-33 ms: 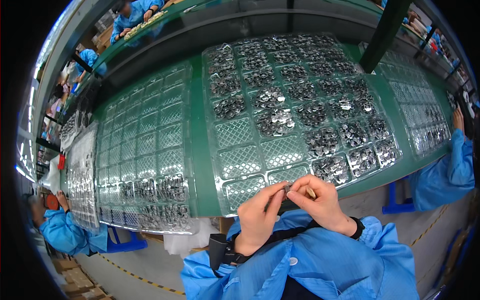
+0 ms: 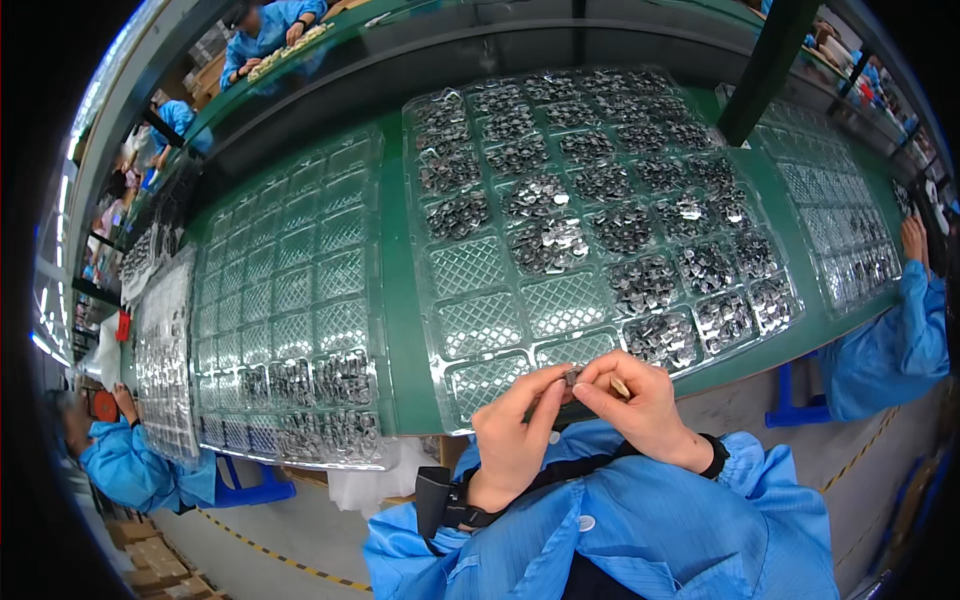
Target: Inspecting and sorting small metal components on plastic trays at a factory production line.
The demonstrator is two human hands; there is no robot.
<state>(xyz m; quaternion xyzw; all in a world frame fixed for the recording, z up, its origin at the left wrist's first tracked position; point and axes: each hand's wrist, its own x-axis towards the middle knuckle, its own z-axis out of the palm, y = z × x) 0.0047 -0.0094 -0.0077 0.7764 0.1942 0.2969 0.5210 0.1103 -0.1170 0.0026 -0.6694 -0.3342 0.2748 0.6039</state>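
Close to the table's front edge, my left hand (image 2: 520,425) pinches a small dark grey metal piece (image 2: 572,376) between thumb and fingers. My right hand (image 2: 640,400) is closed too, its thumb and forefinger meeting the same piece from the other side. A short tan stick-like thing (image 2: 620,388) pokes out from the curled fingers of that hand; most of it is hidden. Both hands are over the near edge of a clear plastic compartment tray (image 2: 428,330). Many of its compartments hold heaps of small shiny metal pieces (image 2: 660,338); several nearer left ones show bare patterned bottoms.
Another clear tray (image 2: 384,300) lies to the left, with metal pieces in its nearer compartments. More trays are at the far left and at the right (image 2: 825,190). A dark post (image 2: 770,75) rises behind the middle tray. Co-workers in blue sit on both sides and opposite.
My left hand has shifted very slightly left, and the small metal piece between the fingertips shows a little more. The trays have not moved.
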